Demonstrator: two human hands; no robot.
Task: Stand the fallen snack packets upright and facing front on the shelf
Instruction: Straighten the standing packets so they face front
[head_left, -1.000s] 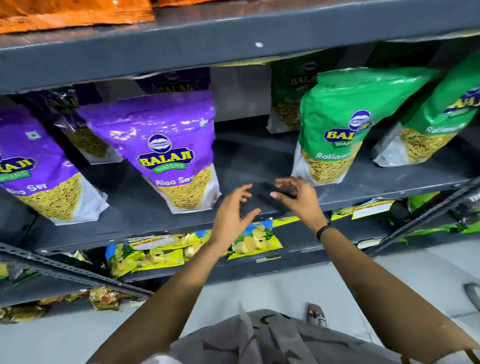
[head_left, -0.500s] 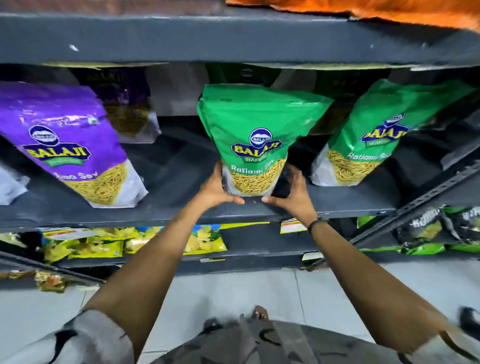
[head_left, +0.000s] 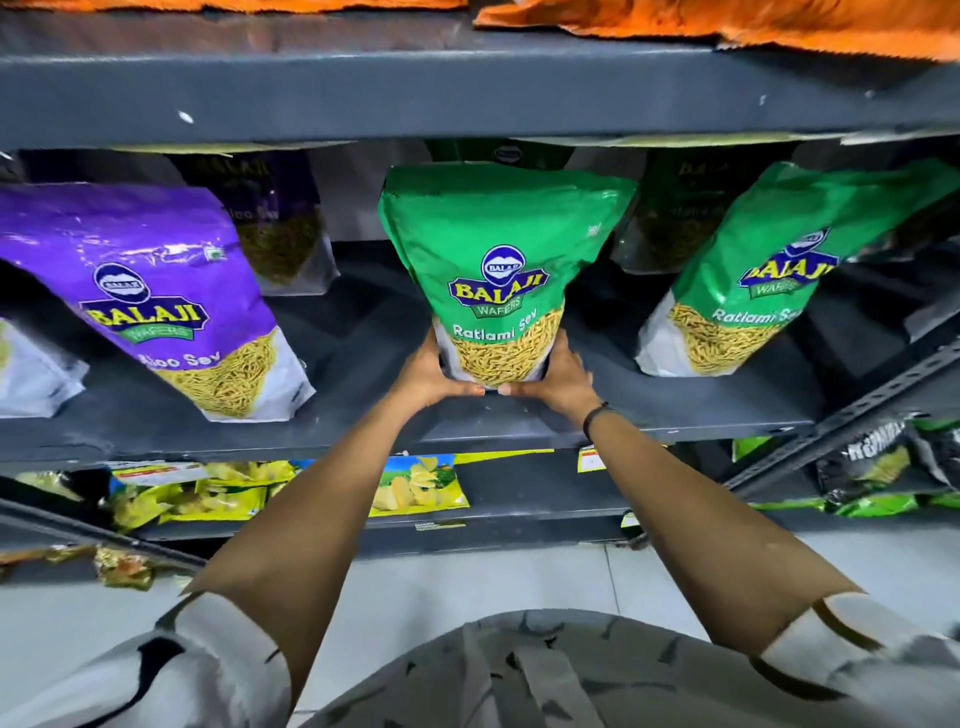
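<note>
A green Ratlami Sev packet stands upright, label to the front, on the dark grey middle shelf. My left hand grips its lower left corner and my right hand grips its lower right corner, thumbs under the base. A second green packet leans to its right. A purple Aloo Sev packet leans at the left. More packets stand dim behind them.
The shelf above overhangs close to the packet tops and carries orange bags. Yellow chip packets lie flat on the lower shelf. A slanted metal upright crosses at right. Pale floor tiles lie below.
A second ago both hands hung open in front of the shelf. They reached the middle green packet and closed on its base, and it now stands straighter, a little farther forward.
</note>
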